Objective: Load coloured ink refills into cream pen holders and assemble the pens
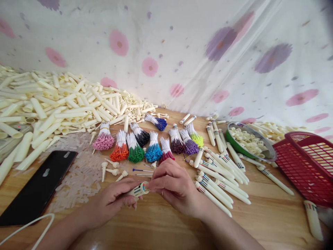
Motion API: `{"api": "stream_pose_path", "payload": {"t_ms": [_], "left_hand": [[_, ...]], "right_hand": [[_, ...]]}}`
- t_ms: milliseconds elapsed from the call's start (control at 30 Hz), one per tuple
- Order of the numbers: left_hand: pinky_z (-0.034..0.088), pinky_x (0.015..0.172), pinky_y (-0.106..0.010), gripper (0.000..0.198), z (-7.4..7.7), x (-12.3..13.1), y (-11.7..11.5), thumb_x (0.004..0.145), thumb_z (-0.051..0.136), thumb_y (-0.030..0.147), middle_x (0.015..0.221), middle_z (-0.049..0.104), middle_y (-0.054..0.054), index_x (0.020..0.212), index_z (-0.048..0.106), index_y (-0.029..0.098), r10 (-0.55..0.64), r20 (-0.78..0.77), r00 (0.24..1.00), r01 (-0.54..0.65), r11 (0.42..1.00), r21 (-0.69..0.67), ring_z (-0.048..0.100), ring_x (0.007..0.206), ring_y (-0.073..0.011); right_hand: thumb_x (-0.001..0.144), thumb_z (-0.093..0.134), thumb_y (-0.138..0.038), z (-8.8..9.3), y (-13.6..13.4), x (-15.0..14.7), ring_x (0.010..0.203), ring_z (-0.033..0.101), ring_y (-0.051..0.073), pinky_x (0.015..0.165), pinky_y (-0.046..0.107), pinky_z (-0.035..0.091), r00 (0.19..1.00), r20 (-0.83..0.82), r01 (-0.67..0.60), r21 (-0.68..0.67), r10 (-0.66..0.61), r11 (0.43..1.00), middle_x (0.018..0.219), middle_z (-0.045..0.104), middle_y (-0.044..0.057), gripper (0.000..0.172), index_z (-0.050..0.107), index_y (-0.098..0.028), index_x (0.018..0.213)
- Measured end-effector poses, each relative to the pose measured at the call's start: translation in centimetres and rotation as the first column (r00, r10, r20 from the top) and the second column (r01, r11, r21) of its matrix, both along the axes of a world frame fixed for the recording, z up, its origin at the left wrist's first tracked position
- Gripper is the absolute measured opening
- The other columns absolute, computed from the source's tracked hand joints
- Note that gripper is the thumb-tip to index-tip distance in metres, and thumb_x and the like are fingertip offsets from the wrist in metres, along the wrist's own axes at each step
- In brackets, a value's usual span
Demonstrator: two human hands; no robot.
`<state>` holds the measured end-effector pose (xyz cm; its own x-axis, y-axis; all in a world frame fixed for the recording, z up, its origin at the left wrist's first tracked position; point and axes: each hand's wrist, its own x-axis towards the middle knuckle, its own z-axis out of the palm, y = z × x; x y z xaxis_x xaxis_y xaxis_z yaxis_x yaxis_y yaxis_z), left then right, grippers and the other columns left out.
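Observation:
My left hand (113, 200) is closed round a cream pen barrel (138, 190) with coloured refills showing at its open end. My right hand (173, 183) pinches at that open end, fingers pressed together on the barrel's tip. Just beyond my hands lie bundles of refills: pink (103, 139), orange (120, 147), green (135, 150), blue (153, 148), dark red (166, 150), purple (187, 143) and yellow-green (195, 136). Two loose refills (142, 170) lie on the wooden table (161, 225) in front of them.
A big heap of cream barrels (49, 104) fills the back left. Several assembled pens (221, 177) lie to the right. A green bowl of small caps (248, 141) and a red basket (308, 165) stand at the right. A black phone (39, 187) with a white cable (31, 224) lies at the left.

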<state>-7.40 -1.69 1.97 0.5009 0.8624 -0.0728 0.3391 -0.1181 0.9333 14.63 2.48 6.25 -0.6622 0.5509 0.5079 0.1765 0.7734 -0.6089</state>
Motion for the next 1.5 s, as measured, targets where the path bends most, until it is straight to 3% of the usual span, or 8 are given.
{"api": "stream_pose_path", "payload": {"t_ms": [167,433,633,833,1000,1300,1500], "left_hand": [[0.048,0.071,-0.022,0.023,0.0,0.0,0.0,0.086,0.049,0.03,0.079,0.064,-0.002,0.076,0.069,0.022,-0.015,-0.02,1.0,0.016,1.0,0.017,0.062,0.077,-0.0165],[0.05,0.074,-0.025,0.021,0.0,-0.1,0.1,0.087,0.05,0.031,0.08,0.065,-0.001,0.083,0.069,0.022,-0.038,-0.028,0.999,0.039,0.998,0.054,0.062,0.077,-0.0162],[0.046,0.093,-0.032,0.032,-1.2,-0.3,-0.2,0.087,0.051,0.029,0.116,0.065,-0.005,0.117,0.06,0.028,0.061,-0.099,0.993,-0.044,0.986,0.163,0.058,0.109,-0.0218],[0.05,0.09,-0.031,0.037,-1.5,0.0,-0.5,0.087,0.051,0.024,0.119,0.065,-0.004,0.123,0.056,0.03,0.121,-0.14,0.983,-0.071,0.945,0.32,0.06,0.107,-0.0204],[0.051,0.088,-0.028,0.038,-1.4,0.2,-0.6,0.088,0.048,0.023,0.117,0.065,-0.003,0.125,0.053,0.031,0.168,-0.169,0.971,-0.087,0.91,0.404,0.062,0.104,-0.0182],[0.05,0.089,-0.028,0.039,-1.7,0.0,-0.9,0.089,0.047,0.024,0.117,0.064,-0.004,0.127,0.052,0.028,0.224,-0.177,0.958,-0.116,0.873,0.473,0.061,0.105,-0.0197],[0.05,0.089,-0.028,0.038,-1.4,0.3,-0.9,0.088,0.047,0.021,0.117,0.064,-0.003,0.125,0.054,0.03,0.211,-0.222,0.952,-0.089,0.885,0.457,0.061,0.104,-0.0184]], "right_hand": [[0.086,0.052,-0.012,-0.2,0.0,-0.1,0.076,0.053,0.015,0.069,0.029,0.044,1.0,0.011,0.002,0.017,-0.003,1.0,0.082,0.063,0.005,0.016,0.066,-0.02,0.09],[0.086,0.052,-0.013,-0.2,0.0,-0.2,0.075,0.053,0.015,0.068,0.028,0.044,1.0,0.024,0.002,0.007,-0.002,1.0,0.079,0.063,0.005,0.015,0.067,-0.018,0.086],[0.085,0.055,-0.014,-0.5,-0.3,-0.5,0.071,0.052,0.014,0.064,0.025,0.044,0.996,0.023,0.083,-0.077,-0.082,0.994,0.077,0.062,0.005,0.014,0.069,-0.018,0.083],[0.084,0.057,-0.017,-0.3,-0.3,-0.5,0.07,0.054,0.013,0.061,0.024,0.044,0.991,0.111,0.098,-0.245,-0.073,0.964,0.074,0.06,0.004,0.014,0.071,-0.018,0.082],[0.082,0.058,-0.014,-0.3,-0.4,-0.7,0.071,0.055,0.013,0.062,0.023,0.044,0.99,0.11,0.127,-0.421,-0.088,0.898,0.075,0.059,0.004,0.015,0.073,-0.017,0.083],[0.076,0.066,-0.018,-1.4,-0.8,-1.2,0.068,0.052,0.012,0.061,0.024,0.04,0.975,-0.003,0.152,-0.724,-0.224,0.673,0.073,0.056,0.001,0.009,0.073,-0.02,0.08],[0.074,0.066,-0.015,-0.9,-0.7,-1.4,0.067,0.05,0.012,0.061,0.024,0.039,0.98,0.097,0.188,-0.75,-0.176,0.634,0.07,0.053,0.0,0.007,0.073,-0.017,0.074]]}}
